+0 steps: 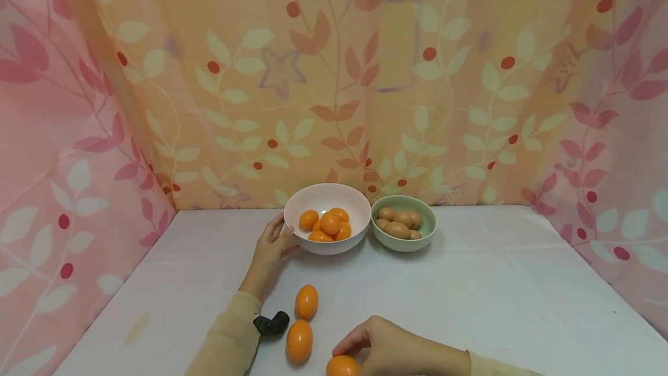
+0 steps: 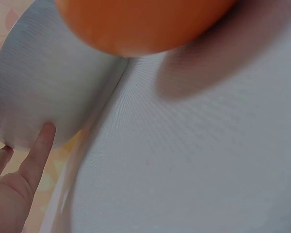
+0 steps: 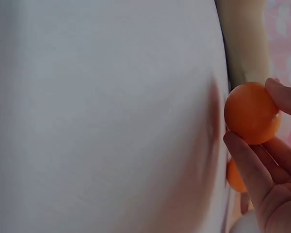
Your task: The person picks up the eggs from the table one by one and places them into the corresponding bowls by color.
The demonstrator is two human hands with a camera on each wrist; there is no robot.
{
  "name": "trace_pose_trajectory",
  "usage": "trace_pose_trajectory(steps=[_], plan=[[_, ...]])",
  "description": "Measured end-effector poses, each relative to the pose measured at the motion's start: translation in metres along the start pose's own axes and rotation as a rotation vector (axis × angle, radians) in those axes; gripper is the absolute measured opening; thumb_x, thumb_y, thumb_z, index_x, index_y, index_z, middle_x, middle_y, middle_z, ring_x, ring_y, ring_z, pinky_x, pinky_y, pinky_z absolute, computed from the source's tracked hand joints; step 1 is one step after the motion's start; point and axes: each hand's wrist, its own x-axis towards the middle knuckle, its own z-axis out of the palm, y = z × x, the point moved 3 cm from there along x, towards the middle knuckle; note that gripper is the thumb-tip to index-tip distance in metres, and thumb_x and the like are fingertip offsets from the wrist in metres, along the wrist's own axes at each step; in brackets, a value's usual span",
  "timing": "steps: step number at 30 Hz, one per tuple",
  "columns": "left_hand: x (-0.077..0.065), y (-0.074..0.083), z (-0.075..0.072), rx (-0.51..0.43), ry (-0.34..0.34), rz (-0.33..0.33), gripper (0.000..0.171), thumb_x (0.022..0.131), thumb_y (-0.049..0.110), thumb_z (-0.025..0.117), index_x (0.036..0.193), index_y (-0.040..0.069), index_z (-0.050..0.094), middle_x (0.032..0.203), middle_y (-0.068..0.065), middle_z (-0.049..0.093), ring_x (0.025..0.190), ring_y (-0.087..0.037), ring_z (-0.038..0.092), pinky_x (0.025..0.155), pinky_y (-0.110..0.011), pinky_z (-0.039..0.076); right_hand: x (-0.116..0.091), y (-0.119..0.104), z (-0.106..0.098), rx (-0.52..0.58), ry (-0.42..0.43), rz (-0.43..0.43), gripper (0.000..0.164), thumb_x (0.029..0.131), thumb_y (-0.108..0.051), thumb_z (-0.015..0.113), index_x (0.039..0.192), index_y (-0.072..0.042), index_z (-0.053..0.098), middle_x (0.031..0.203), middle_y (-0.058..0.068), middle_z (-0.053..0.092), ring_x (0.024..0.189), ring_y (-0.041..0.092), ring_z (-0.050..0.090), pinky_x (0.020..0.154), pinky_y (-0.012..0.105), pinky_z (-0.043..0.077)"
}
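My left hand rests against the left side of a white bowl, its fingers fairly straight. Several orange eggs lie inside that bowl. In the left wrist view, a fingertip touches the bowl's outer wall. At the near edge of the head view my right hand pinches an orange egg. The right wrist view shows this egg between thumb and fingers. Two more orange eggs lie on the table between my arms, a farther one and a nearer one.
A smaller green bowl holding several brown eggs stands right beside the white bowl. A white cloth covers the table. Patterned curtains close off the back and both sides. A black device sits at my left wrist.
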Motion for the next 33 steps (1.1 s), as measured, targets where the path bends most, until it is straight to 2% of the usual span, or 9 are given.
trace_pose_trajectory(steps=[4, 6, 8, 15, 19, 23, 29, 33], plan=[[-0.001, 0.000, -0.001, 0.006, -0.004, 0.000, 0.060, 0.103, 0.022, 0.055, 0.156, 0.011, 0.028, 0.164, -0.012, 0.025, 0.138, -0.039, 0.046, 0.104, -0.054, 0.051, 0.008, -0.014, -0.014, -0.125, 0.070, -0.032, 0.040, 0.071, -0.002, 0.079, 0.108, -0.017, 0.078, 0.105, -0.003, 0.077, 0.101, 0.008, 0.066, 0.102, 0.038, 0.052], [0.000, 0.000, 0.000, 0.009, -0.005, 0.003, 0.060, 0.103, 0.022, 0.055, 0.156, 0.012, 0.028, 0.164, -0.012, 0.025, 0.138, -0.039, 0.045, 0.104, -0.054, 0.051, 0.011, -0.021, -0.022, -0.139, 0.094, -0.045, 0.041, 0.071, -0.003, 0.080, 0.110, -0.017, 0.077, 0.108, -0.002, 0.077, 0.104, 0.009, 0.066, 0.105, 0.045, 0.051], [0.000, 0.000, 0.000, 0.008, -0.007, 0.007, 0.059, 0.103, 0.021, 0.054, 0.156, 0.012, 0.029, 0.164, -0.012, 0.025, 0.139, -0.039, 0.045, 0.104, -0.054, 0.051, 0.013, -0.028, -0.028, -0.153, 0.115, -0.067, 0.042, 0.071, -0.004, 0.081, 0.111, -0.017, 0.077, 0.109, -0.001, 0.076, 0.107, 0.010, 0.066, 0.104, 0.046, 0.052], [0.001, 0.000, -0.001, 0.005, -0.005, 0.011, 0.060, 0.103, 0.022, 0.055, 0.156, 0.011, 0.029, 0.164, -0.012, 0.026, 0.140, -0.038, 0.044, 0.103, -0.053, 0.052, 0.024, -0.045, -0.046, -0.130, 0.184, -0.078, 0.042, 0.073, -0.010, 0.084, 0.114, -0.016, 0.076, 0.112, 0.001, 0.076, 0.110, 0.012, 0.066, 0.101, 0.042, 0.055], [0.001, -0.001, -0.001, 0.004, -0.006, 0.007, 0.060, 0.103, 0.021, 0.055, 0.156, 0.011, 0.028, 0.164, -0.012, 0.025, 0.139, -0.039, 0.045, 0.102, -0.052, 0.053, 0.032, -0.051, -0.058, -0.160, 0.236, -0.086, 0.043, 0.073, -0.015, 0.085, 0.115, -0.017, 0.075, 0.113, 0.000, 0.076, 0.113, 0.015, 0.065, 0.099, 0.037, 0.056], [0.001, -0.002, -0.002, 0.003, -0.004, 0.011, 0.060, 0.103, 0.021, 0.055, 0.156, 0.011, 0.029, 0.164, -0.012, 0.026, 0.139, -0.040, 0.045, 0.101, -0.051, 0.054, 0.040, -0.057, -0.070, -0.190, 0.274, -0.106, 0.043, 0.074, -0.019, 0.085, 0.116, -0.017, 0.075, 0.112, -0.001, 0.076, 0.115, 0.017, 0.064, 0.100, 0.038, 0.056], [0.001, -0.002, -0.002, 0.000, 0.007, 0.011, 0.059, 0.103, 0.020, 0.055, 0.155, 0.011, 0.030, 0.163, -0.012, 0.028, 0.136, -0.039, 0.048, 0.099, -0.049, 0.056, 0.050, -0.069, -0.088, -0.231, 0.330, -0.130, 0.046, 0.075, -0.021, 0.084, 0.119, -0.015, 0.074, 0.116, 0.001, 0.075, 0.108, 0.013, 0.065, 0.096, 0.031, 0.057], [0.002, -0.002, -0.001, 0.010, 0.013, 0.007, 0.059, 0.103, 0.020, 0.055, 0.155, 0.012, 0.030, 0.164, -0.011, 0.027, 0.135, -0.039, 0.049, 0.098, -0.048, 0.056, 0.055, -0.078, -0.099, -0.234, 0.382, -0.123, 0.048, 0.075, -0.023, 0.084, 0.120, -0.014, 0.073, 0.119, 0.002, 0.073, 0.111, 0.014, 0.065, 0.100, 0.033, 0.055]])
